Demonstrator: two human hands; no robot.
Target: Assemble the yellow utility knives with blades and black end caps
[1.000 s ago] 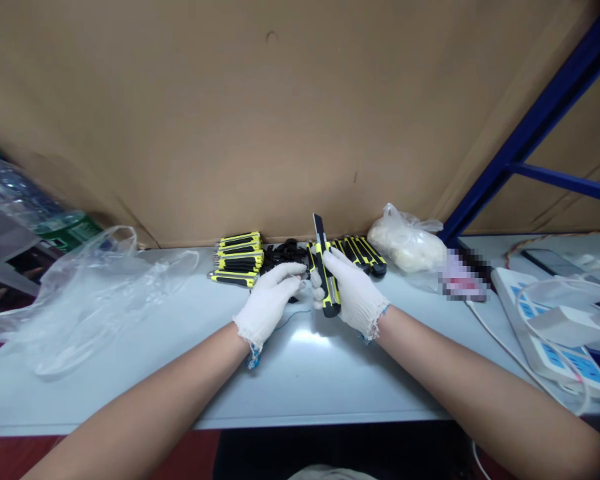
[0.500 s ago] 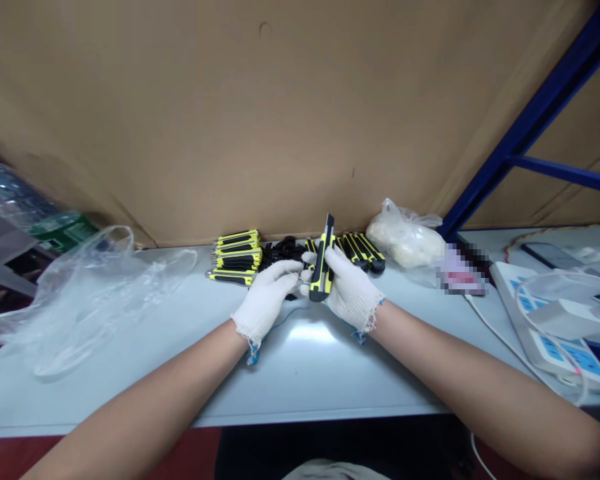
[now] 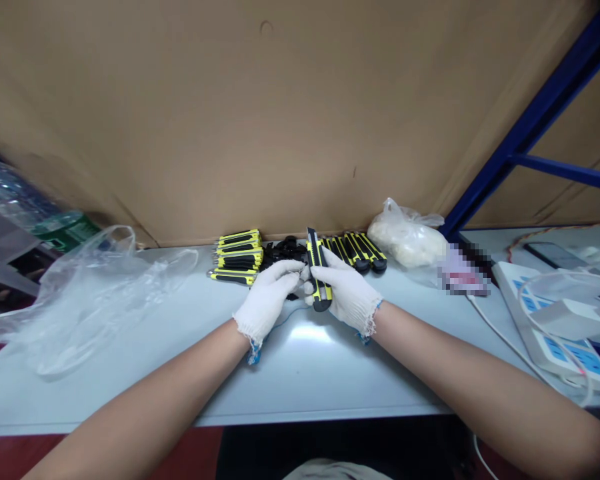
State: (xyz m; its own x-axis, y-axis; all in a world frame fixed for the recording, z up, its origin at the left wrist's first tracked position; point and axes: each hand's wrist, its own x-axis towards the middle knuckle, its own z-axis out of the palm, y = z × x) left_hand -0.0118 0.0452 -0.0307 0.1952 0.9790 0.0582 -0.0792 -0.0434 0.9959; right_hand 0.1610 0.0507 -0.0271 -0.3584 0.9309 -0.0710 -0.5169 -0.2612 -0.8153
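My right hand, in a white knit glove, is closed round a yellow and black utility knife that points up and slightly left. My left hand, gloved as well, has its fingers pinched together just left of the knife; what they hold, if anything, is too small to tell. Behind the hands lies a heap of small black parts. Stacked knife bodies in yellow and black lie to the left of that heap. Several more utility knives lie in a row on the right.
A crumpled clear plastic bag covers the table's left part. At the right are a tied bag of white stuff, a power strip with cables, and a phone. A cardboard wall stands behind the table.
The utility knife in my right hand has tilted from leaning right to leaning left and dropped slightly. My left hand stays nearly in place beside it.
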